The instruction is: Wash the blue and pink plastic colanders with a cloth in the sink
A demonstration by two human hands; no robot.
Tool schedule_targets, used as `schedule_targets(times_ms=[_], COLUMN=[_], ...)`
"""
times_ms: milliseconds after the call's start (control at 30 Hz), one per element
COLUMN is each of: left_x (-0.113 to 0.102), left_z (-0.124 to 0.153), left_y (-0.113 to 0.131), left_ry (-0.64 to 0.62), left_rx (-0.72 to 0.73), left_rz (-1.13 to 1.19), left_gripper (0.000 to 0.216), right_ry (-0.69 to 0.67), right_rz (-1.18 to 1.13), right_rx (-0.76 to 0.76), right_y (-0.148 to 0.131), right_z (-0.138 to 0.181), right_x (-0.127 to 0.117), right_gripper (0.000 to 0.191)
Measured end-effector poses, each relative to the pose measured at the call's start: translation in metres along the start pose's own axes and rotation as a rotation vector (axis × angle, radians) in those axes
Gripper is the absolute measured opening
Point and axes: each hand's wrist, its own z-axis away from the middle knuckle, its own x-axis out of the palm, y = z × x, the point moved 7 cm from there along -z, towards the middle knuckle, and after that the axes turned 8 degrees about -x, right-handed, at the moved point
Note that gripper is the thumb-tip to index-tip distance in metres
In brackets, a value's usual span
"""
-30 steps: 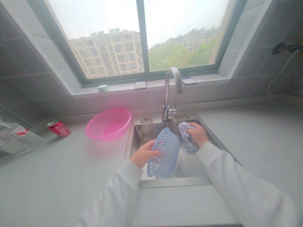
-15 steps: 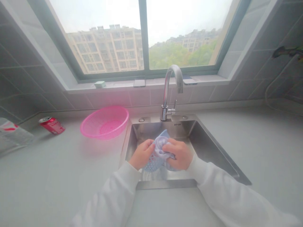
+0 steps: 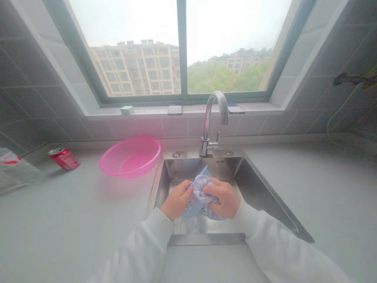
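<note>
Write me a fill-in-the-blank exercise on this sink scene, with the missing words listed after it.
1. The left hand holds a ____ basket over the sink.
2. The crumpled cloth is gripped by the person's ____ hand.
3. The pink basket sits on the counter to the ____ of the sink.
4. The can near the wall is ____.

Missing words: blue; right; left; red.

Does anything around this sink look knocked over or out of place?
Only the red drink can, lying on its side on the grey countertop left of the upright pink plastic basket; no spill shows. Blue lattice basket in the left hand, pale cloth in the right hand: normal.
</note>
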Motion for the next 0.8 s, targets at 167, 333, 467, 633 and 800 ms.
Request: schedule_targets(times_ms=[167,333,467,633,800], left_x=[0.0,0.001,-0.001,-0.001,0.002], left_z=[0.0,0.003,0.004,0.004,0.005], left_y=[-0.005,-0.003,0.005,0.005,0.004], left_ry=[-0.024,-0.022,0.021,0.026,0.004], left_rx=[-0.065,-0.063,0.014,0.006,-0.041], left_rz=[0.062,0.033,-0.085,-0.054,0.023], left_gripper=[0.047,0.045,0.042,0.043,0.04], right_ry=[0.157,0.151,-0.016,0.048,0.133], right_rz=[-0.003,0.031,-0.032,0.013,0.072], right_rx=[0.263,0.294,0.032,0.238,0.415], right_y=[0.053,0.056,0.001,0.04,0.073], right_z=[0.002,0.003,-0.002,-0.001,0.006], right_x=[-0.019,-0.02,0.007,-0.005,-0.025], right_gripper=[0.022,0.024,0.021,0.023,0.026])
